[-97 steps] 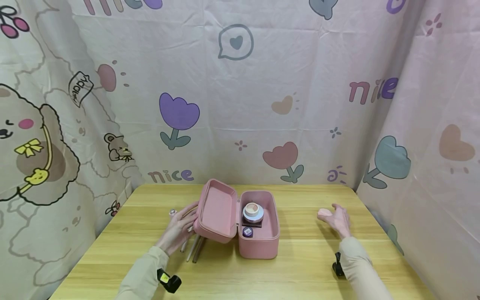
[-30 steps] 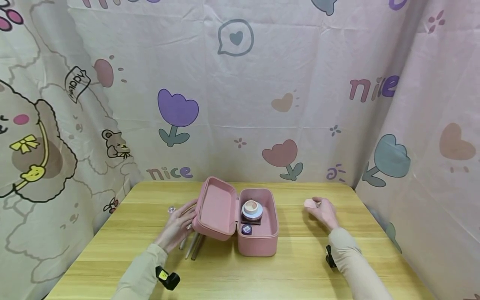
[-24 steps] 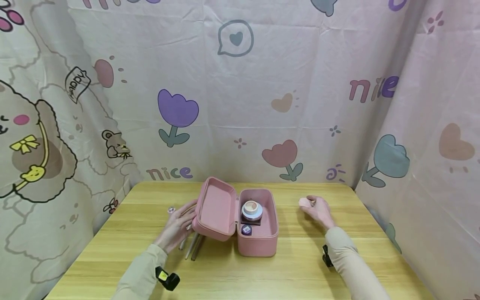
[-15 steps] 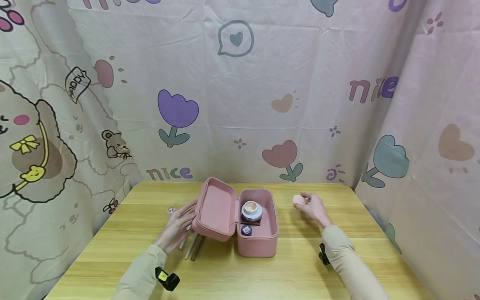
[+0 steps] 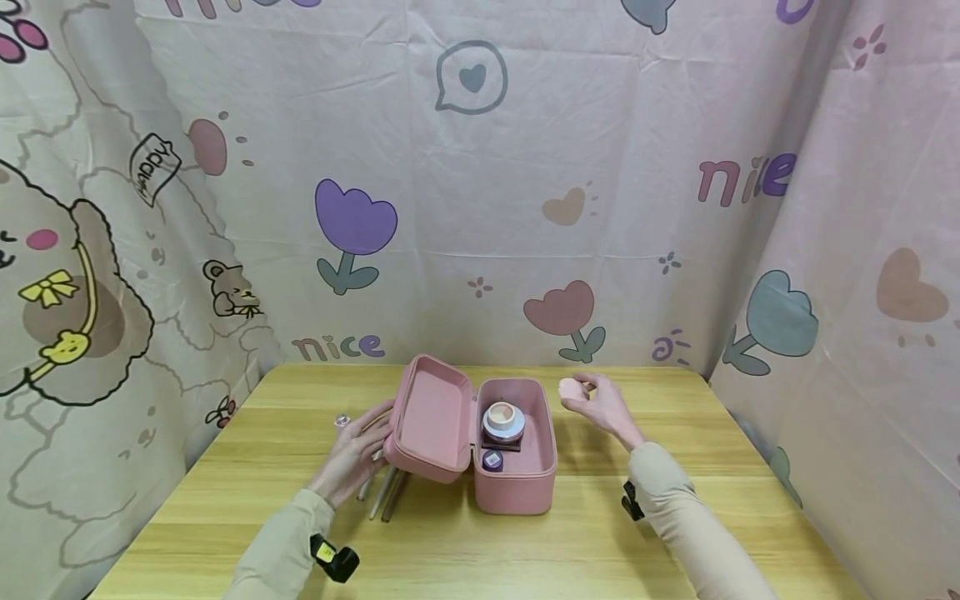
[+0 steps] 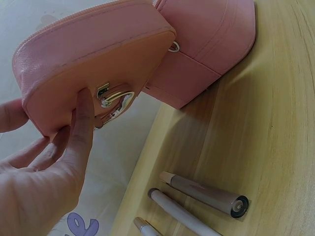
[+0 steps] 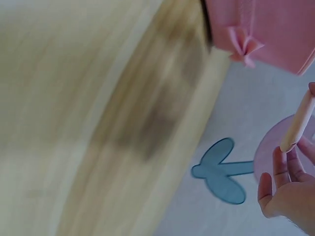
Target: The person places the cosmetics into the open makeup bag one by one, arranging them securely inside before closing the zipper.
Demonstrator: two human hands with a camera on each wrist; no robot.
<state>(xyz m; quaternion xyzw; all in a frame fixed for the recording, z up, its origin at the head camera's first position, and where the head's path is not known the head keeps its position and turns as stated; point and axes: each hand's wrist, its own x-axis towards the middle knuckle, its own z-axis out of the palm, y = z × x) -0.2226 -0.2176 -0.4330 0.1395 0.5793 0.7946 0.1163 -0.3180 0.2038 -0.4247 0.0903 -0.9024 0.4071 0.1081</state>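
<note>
A pink makeup case (image 5: 515, 496) stands open on the table, its lid (image 5: 433, 421) tipped to the left. My left hand (image 5: 351, 454) rests against the lid's outside with fingers extended, beside the metal clasp (image 6: 103, 91) in the left wrist view. To the right of the case, my right hand (image 5: 606, 406) pinches a flat, round, pale pink powder puff (image 5: 573, 390), raised above the table. The right wrist view catches the puff (image 7: 297, 125) edge-on. Inside the case sit a stack of round cosmetics with a cream-topped jar (image 5: 501, 415), and a small purple-capped item (image 5: 492, 461).
Several slim makeup sticks or brushes (image 6: 204, 194) lie on the wooden table (image 5: 465, 558) under the left hand and lid. A small clear-topped item (image 5: 342, 420) lies farther left. A printed curtain (image 5: 480, 208) hangs behind the table.
My right hand has carried the powder puff leftward from the table's right side to near the case's far right corner. The left hand and the lid have stayed in place.
</note>
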